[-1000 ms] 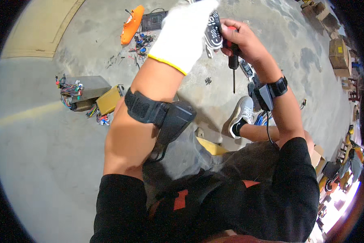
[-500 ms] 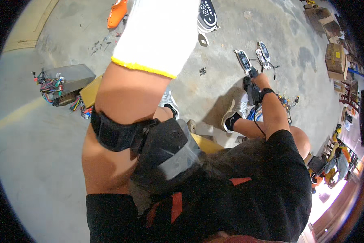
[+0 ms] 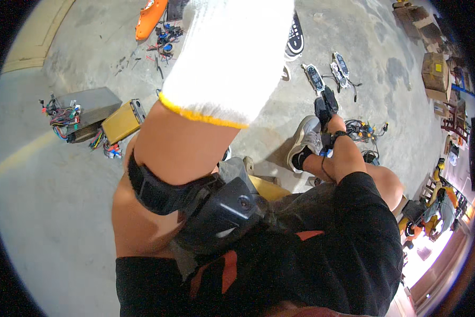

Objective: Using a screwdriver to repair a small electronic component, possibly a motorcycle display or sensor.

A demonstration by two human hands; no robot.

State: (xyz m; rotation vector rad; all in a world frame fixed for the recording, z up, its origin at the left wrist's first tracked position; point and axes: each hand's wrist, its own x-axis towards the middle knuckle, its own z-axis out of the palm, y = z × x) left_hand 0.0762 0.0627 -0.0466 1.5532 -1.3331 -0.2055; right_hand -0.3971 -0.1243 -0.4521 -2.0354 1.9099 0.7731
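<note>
Hiding their grips, the left hand [image 3: 242, 34] is near a display [image 3: 296, 38], the right hand [image 3: 336, 123] near black parts [image 3: 326, 104].

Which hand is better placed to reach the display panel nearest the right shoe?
Right, probably: the right hand is down beside the shoe, near that panel; the gloved left hand is raised by another panel.

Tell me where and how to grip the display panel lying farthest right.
Probably best pinched across the long edges at its far end, from above: the display panel lies face up, long and narrow, and a dark cable trails beside its near end, where fingers might snag.
</note>
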